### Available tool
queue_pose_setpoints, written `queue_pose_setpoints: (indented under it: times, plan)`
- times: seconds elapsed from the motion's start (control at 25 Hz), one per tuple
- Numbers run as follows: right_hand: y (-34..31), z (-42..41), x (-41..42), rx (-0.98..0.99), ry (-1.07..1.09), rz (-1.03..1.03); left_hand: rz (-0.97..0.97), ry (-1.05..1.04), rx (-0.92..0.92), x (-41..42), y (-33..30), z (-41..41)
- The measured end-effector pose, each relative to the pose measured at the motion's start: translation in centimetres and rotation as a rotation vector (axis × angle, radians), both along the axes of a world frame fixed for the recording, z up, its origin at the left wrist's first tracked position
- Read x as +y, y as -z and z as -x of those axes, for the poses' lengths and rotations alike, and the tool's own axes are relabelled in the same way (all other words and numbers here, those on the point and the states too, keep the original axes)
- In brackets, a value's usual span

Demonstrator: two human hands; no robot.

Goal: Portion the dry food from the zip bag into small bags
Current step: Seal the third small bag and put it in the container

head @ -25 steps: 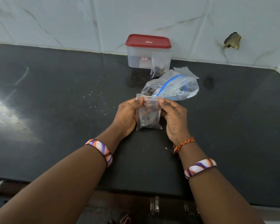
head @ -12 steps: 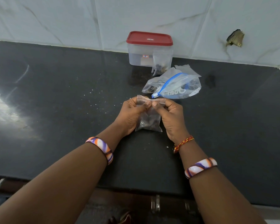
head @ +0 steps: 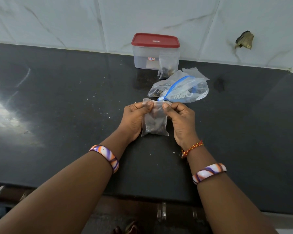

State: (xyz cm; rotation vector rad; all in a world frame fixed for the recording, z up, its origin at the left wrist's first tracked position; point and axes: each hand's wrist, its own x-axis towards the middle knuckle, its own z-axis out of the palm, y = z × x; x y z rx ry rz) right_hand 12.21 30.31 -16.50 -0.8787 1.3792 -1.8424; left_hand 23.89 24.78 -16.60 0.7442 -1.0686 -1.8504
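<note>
I hold a small clear bag (head: 155, 123) with dark dry food in its lower half upright above the black counter. My left hand (head: 135, 119) pinches its top strip on the left, and my right hand (head: 180, 120) pinches the same strip on the right. Just behind lies the large zip bag (head: 184, 90) with a blue seal, on its side with some dark food inside. Another small filled bag (head: 167, 67) leans against the box at the back. An empty small bag (head: 194, 72) lies flat to its right.
A clear plastic box with a red lid (head: 155, 48) stands against the tiled wall. Crumbs (head: 98, 105) are scattered on the black counter (head: 57, 98) left of my hands. The counter's front edge runs below my forearms, with drawer handles (head: 161, 211) beneath.
My two thumbs came together at the middle of the bag's top strip, then moved apart toward its two ends. The bag has stayed in place.
</note>
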Motion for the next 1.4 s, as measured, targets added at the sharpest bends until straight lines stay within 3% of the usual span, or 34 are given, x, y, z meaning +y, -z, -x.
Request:
queue_pose_setpoints:
  times: [0.24, 0.56, 0.8, 0.96, 1.2, 1.4]
  plan:
    - [-0.2, 0.1, 0.1, -0.065, -0.035, -0.029, -0.051, 0.019, 0.02, 0.1, -0.3, -0.1]
    - [-4.3, 0.2, 0.7, 0.338, -0.055, -0.098, 0.207, -0.053, -0.21, -0.8, -2.9, -0.7]
    - [-10.1, 1.5, -6.0, 0.45, -0.006, -0.088, 0.335, -0.159, -0.183, -7.2, -8.8, -0.2]
    - [-11.4, 2.3, -12.1, 0.476, 0.036, -0.2, 0.366, -0.129, -0.26, -13.4, -10.5, 0.7]
    - [-9.5, 4.2, -18.7, 0.361, 0.056, -0.436, 0.365, -0.025, -0.525, -20.4, -8.5, 2.5]
    - [-8.9, 4.1, -21.1, 0.348, 0.121, -0.517, 0.33, -0.141, -0.658, -22.6, -7.2, 3.5]
